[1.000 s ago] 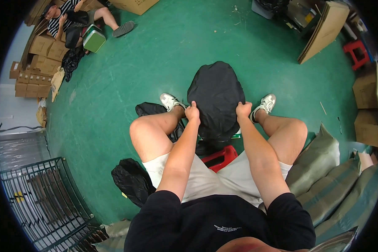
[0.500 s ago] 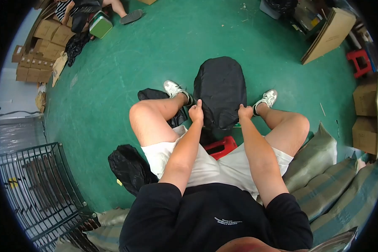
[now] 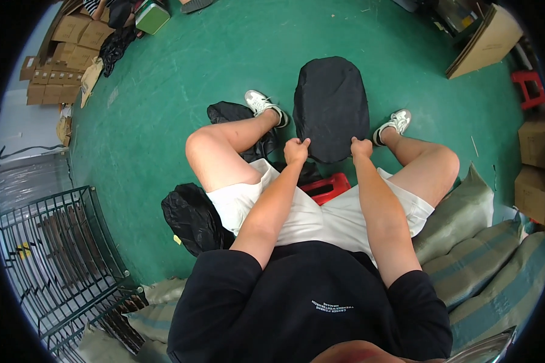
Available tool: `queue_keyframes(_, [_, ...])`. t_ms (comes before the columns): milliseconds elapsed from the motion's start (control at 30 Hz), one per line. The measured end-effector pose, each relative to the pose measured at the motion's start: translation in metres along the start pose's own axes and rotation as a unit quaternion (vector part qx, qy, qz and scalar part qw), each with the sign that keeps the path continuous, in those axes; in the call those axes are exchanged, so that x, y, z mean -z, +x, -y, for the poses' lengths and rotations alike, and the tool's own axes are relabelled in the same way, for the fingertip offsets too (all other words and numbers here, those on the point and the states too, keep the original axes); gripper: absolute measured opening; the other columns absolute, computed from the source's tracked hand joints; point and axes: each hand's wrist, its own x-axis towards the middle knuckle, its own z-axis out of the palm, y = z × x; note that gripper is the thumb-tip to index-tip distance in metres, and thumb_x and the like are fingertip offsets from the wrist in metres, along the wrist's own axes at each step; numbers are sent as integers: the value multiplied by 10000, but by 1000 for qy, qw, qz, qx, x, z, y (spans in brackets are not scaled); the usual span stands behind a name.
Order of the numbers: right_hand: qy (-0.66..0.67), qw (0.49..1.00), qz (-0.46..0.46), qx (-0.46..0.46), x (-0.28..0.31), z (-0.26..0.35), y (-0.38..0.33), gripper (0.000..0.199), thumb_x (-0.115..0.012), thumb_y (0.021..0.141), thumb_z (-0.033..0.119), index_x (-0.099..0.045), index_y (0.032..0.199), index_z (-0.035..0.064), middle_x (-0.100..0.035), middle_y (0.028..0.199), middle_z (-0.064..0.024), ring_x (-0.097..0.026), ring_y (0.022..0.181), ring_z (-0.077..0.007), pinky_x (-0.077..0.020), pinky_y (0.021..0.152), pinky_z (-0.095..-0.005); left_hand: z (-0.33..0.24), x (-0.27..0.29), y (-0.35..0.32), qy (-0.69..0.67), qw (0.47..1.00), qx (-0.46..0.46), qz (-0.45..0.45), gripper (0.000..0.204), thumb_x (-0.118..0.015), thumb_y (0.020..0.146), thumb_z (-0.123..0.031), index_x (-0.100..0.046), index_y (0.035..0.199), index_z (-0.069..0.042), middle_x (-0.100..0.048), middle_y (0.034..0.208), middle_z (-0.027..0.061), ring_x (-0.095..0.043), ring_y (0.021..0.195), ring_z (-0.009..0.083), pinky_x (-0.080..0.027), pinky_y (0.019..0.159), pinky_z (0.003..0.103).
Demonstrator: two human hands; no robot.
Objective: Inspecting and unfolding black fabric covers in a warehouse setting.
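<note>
Between my knees, a black oval fabric cover (image 3: 332, 106) is spread with its rounded far end pointing away from me. Its surface is fairly smooth, and whether anything is inside it is hidden. My left hand (image 3: 297, 150) pinches its near left edge, thumb on top. Opposite, my right hand (image 3: 361, 147) grips the near right edge with curled fingers. Under the near end, a red plastic stool (image 3: 327, 188) partly shows between my thighs, with some dark material beside it.
Black crumpled bundles lie by my left foot (image 3: 230, 112) and left hip (image 3: 191, 218). Stuffed woven sacks (image 3: 472, 254) crowd my right side. A green metal rack (image 3: 60, 254) stands at left. Cartons (image 3: 72, 57) are stacked far left, near another person. Flat cardboard (image 3: 487, 42) leans far right.
The view has shifted, so the floor and my feet sit higher in the picture. The cover looks smoother and flatter, and both hands now hold it closer to its near end.
</note>
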Motion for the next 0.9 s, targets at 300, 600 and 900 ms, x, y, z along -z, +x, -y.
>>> queue_keyframes(300, [-61, 998, -27, -23, 9, 13, -27, 612, -722, 816, 300, -445, 1240, -45, -572, 1239, -268, -564, 1151, -416, -442, 994, -450, 15, 11, 3, -106, 977, 166, 85, 332, -682, 866, -283, -627, 759, 27, -675, 728, 157, -701, 674, 274, -531, 690, 358])
queue_keyframes(600, [13, 990, 16, 142, 59, 54, 68, 280, -712, 696, 145, -608, 901, -14, -649, 861, -169, -643, 771, -274, -525, 709, -405, -105, 53, -60, -422, 862, -177, 221, 234, -681, 876, -95, -588, 1068, 2, -657, 987, 84, -626, 881, 154, -502, 810, 273])
queue_keyframes(900, [-2, 898, 252, 361, 184, 221, 7, 236, -608, 915, 212, -598, 1108, 76, -638, 931, -30, -593, 728, -113, -459, 654, -242, -50, 298, -32, -467, 839, -251, -121, 132, -610, 924, -145, -610, 960, -18, -656, 858, 64, -588, 701, 122, -459, 662, 255])
